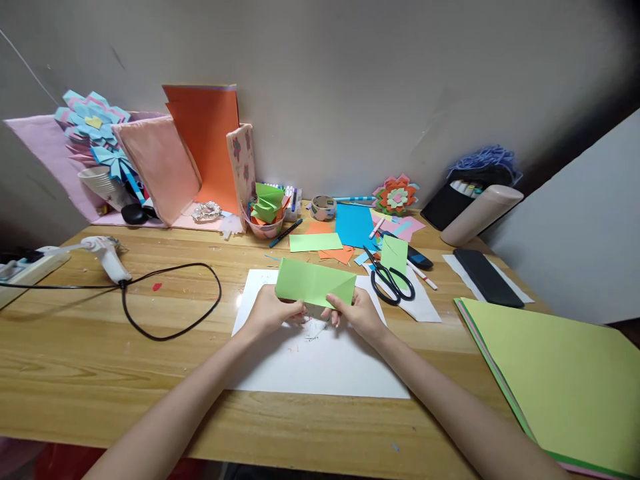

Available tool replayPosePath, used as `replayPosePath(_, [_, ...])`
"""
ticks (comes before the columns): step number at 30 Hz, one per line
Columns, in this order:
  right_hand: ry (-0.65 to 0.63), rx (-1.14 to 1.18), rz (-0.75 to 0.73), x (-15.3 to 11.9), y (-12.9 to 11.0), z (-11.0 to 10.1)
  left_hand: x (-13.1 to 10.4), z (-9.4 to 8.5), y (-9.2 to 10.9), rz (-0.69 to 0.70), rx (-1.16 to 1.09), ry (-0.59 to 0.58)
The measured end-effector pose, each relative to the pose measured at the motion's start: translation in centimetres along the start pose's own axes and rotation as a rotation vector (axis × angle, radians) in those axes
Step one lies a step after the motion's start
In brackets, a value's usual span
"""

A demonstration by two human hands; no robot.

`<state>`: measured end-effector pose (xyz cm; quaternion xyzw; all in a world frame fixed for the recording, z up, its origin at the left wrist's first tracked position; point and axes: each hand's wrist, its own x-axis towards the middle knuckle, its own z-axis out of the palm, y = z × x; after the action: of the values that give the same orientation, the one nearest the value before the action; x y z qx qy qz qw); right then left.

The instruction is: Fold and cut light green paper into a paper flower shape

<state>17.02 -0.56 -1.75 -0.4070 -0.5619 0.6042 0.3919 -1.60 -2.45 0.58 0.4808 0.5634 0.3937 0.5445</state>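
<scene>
A strip of light green paper [315, 281] is held up above a white sheet [320, 367], with a crease near its middle and a diagonal fold line or folded corner at its right end. My left hand [273, 310] pinches its lower left edge between thumb and fingers. On the lower right edge, my right hand [357, 312] grips the same strip, its thumb lying on the front face. Small paper scraps lie on the white sheet below the hands. Just right of my right hand lie black-handled scissors [393, 283], partly over a green paper piece [395, 253].
Behind the strip lie another green strip [315, 242], blue paper [354, 225] and a roll of tape [323, 207]. A phone [487, 278] and a stack of coloured paper [560, 373] are at right. A black cable [220, 293] loops at left. A pink cup [265, 229] holds scraps.
</scene>
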Motion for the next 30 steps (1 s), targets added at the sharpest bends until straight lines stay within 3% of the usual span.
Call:
replayPosePath(7, [-0.007, 0.005, 0.002, 0.2, 0.1, -0.7, 0.9, -1.7, -0.3, 0.093, 0.119, 0.001])
replayPosePath(12, [0.017, 0.01, -0.003, 0.2, -0.1, -1.1, 1.2, -2.5, -0.2, 0.055, 0.1, 0.026])
replayPosePath(18, [0.007, 0.018, 0.005, 0.3, 0.2, -1.6, 1.4, -2.7, 0.1, -0.054, -0.012, -0.1])
replayPosePath(22, [-0.078, 0.115, 0.084, 0.4, -0.1, -2.2, 1.9, -3.1, -0.1, -0.106, -0.111, -0.188])
replayPosePath(26, [-0.202, 0.112, 0.159, 0.3, -0.6, -2.4, 2.4, -3.7, -0.3, -0.101, -0.138, -0.136])
replayPosePath(30, [-0.186, -0.122, 0.078, 0.1, -0.4, -1.7, 1.9, -3.0, 0.2, -0.053, -0.312, -0.082])
